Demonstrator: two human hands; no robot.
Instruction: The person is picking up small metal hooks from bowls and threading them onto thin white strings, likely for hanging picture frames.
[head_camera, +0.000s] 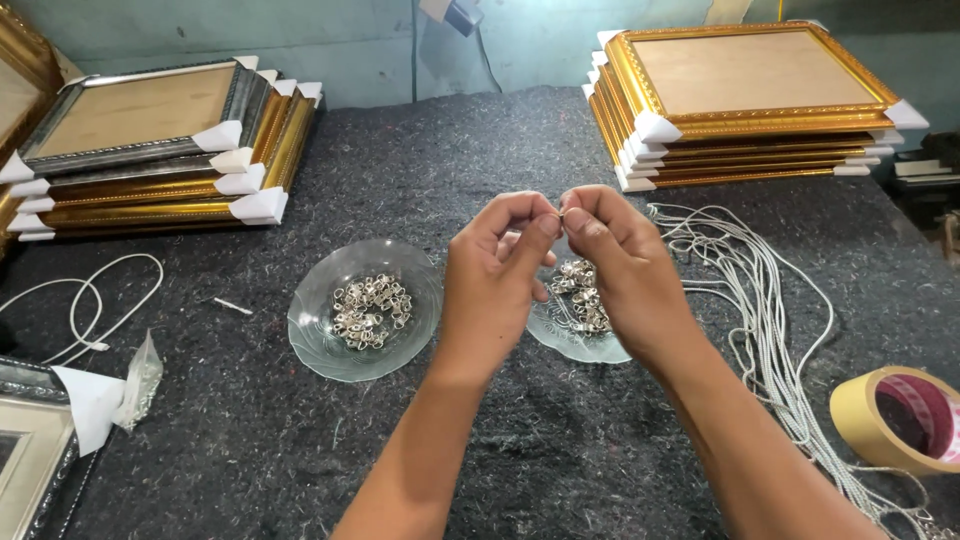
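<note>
Your left hand (497, 275) and right hand (622, 262) meet above worktop (500, 440), fingertips of both pinched shut on one tiny metal hook (561, 212). Just beyond: glass dish (320, 335) of hooks left, second dish (560, 340) under right hand. Gold frames (745, 100) far right.

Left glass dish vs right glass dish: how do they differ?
The left glass dish is in full view; the right glass dish is mostly hidden behind the left hand and right hand. Left's metal clips heap at its centre; right's clips show only between the hands. Both are clear, on dark felt.
</note>
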